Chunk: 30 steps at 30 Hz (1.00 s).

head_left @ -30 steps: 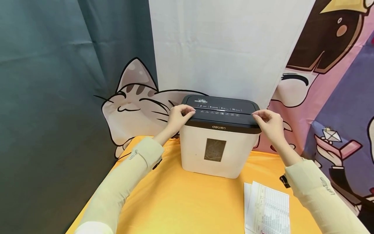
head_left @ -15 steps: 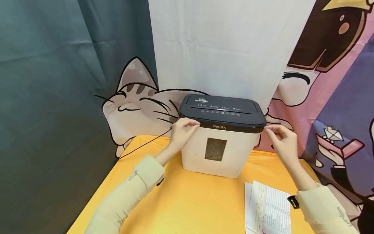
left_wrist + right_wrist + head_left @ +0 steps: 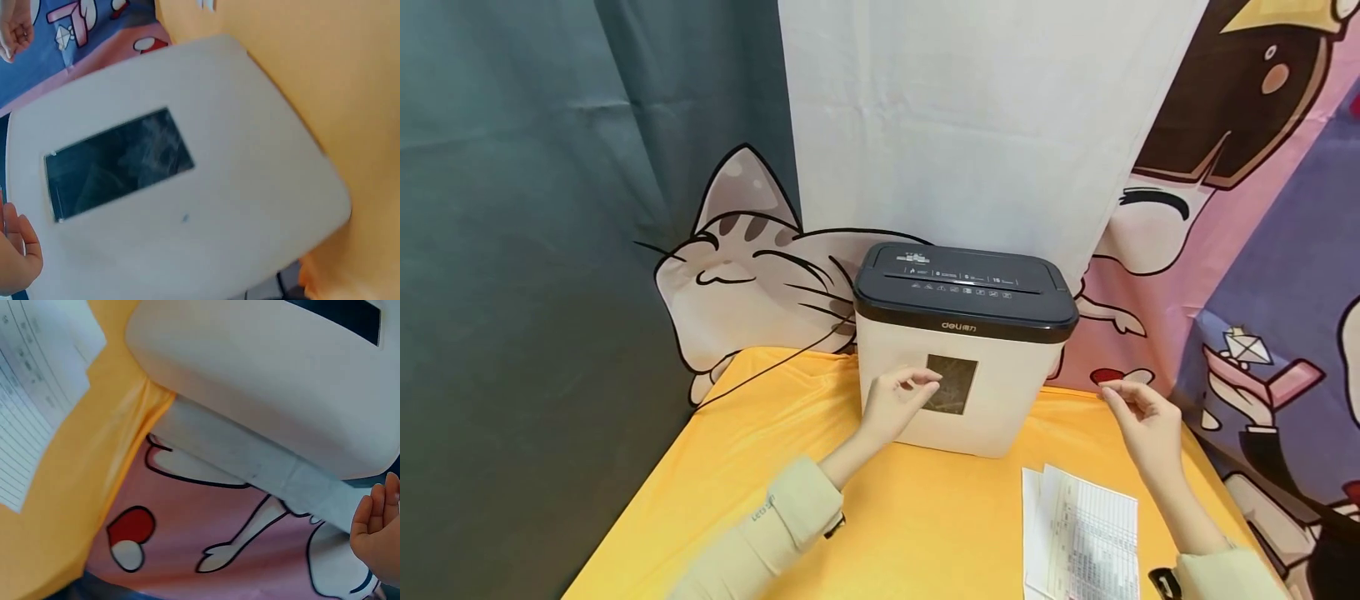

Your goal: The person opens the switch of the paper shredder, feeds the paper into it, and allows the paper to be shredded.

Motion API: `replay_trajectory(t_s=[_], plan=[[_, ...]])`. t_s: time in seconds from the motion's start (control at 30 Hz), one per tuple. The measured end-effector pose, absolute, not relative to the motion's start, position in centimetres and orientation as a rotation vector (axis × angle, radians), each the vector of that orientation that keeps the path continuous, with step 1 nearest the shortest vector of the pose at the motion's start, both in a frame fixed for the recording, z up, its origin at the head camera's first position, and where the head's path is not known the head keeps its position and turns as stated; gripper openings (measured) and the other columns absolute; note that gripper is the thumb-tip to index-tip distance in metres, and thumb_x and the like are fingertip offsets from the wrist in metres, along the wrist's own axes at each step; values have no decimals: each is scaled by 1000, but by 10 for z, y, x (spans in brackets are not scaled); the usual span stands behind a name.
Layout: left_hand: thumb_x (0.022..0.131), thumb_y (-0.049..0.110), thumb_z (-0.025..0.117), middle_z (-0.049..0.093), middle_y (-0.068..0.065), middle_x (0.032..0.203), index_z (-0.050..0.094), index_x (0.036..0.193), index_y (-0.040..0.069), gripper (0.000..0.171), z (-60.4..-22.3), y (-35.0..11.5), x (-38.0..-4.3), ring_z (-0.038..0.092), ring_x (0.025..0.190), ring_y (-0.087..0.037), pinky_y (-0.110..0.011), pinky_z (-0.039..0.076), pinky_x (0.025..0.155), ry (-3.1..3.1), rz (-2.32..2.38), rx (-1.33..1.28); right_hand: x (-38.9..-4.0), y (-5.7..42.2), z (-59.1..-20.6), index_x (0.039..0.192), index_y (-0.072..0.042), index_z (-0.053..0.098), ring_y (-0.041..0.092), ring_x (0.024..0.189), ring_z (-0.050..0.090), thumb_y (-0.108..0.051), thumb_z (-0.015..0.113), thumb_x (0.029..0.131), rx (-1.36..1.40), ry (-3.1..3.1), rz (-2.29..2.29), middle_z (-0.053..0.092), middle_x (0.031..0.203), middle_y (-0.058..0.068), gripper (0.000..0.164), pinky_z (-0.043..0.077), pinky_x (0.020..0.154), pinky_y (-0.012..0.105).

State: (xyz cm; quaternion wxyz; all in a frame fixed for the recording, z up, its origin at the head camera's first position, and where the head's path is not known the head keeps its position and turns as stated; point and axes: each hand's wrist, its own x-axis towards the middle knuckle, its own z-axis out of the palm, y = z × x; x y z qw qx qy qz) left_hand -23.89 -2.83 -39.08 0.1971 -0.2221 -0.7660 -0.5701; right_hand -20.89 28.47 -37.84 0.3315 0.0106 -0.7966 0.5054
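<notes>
A white paper shredder [image 3: 895, 342] with a dark lid stands upright on the yellow cloth. A narrow slot [image 3: 962, 284] runs across the lid, with no sheet rising from it. In front of the shredder's dark window hovers my left hand [image 3: 897, 406], fingers loosely bent, holding nothing. To the right of the shredder my right hand [image 3: 1152, 429] hangs in the air, also loosely bent and holding nothing. Printed papers [image 3: 1086, 533] lie in a loose pile on the cloth, nearest to my right hand. The left wrist view shows the window [image 3: 119, 164] up close.
The yellow cloth [image 3: 880, 533] covers the table. A black cord [image 3: 775, 367] runs left from the shredder. Behind hang a grey-green curtain [image 3: 512, 250] and printed cloths with a cartoon cat [image 3: 730, 275].
Both hands have left the ends of the shredder's slot and come down toward me. The left now floats before the window; the right has moved outward and lower. The shredder stays in place.
</notes>
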Motion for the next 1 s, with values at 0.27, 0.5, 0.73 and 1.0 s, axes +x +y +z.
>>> replay_trajectory(t_s=[0.27, 0.5, 0.73, 1.0], plan=[[86, 13, 67, 71, -13, 97, 70, 104, 5, 20, -419, -15, -229, 63, 91, -27, -40, 50, 78, -2240, -1697, -579, -199, 300, -398, 86, 9, 67, -4, 63, 62, 9, 62, 84, -93, -1855, 1598, 68, 67, -15, 6, 47, 66, 4], [89, 3, 62, 67, -23, 99, 63, 112, -3, 24, -441, 4, -216, 62, 89, -29, -25, 51, 76, -2099, -1985, -530, -189, 312, -419, 80, -4, 70, 1, 61, 65, 8, 60, 85, -223, -1613, 1854, 70, 66, -8, 16, 49, 62, 9], [91, -2, 56, 63, -30, 101, 60, 111, -11, 22, -456, 30, -190, 61, 89, -39, -21, 51, 75, -2000, -2121, -609, -179, 322, -454, 77, -6, 70, 2, 58, 65, 7, 59, 87, -356, -1494, 1934, 70, 63, -6, 19, 49, 57, 10], [94, 12, 56, 65, -25, 100, 62, 111, -4, 24, -509, 55, -178, 64, 90, -32, -20, 51, 78, -2052, -2177, -642, -171, 335, -503, 76, -14, 71, -2, 56, 65, 6, 56, 89, -418, -1485, 1935, 69, 62, -11, 28, 48, 56, 8]])
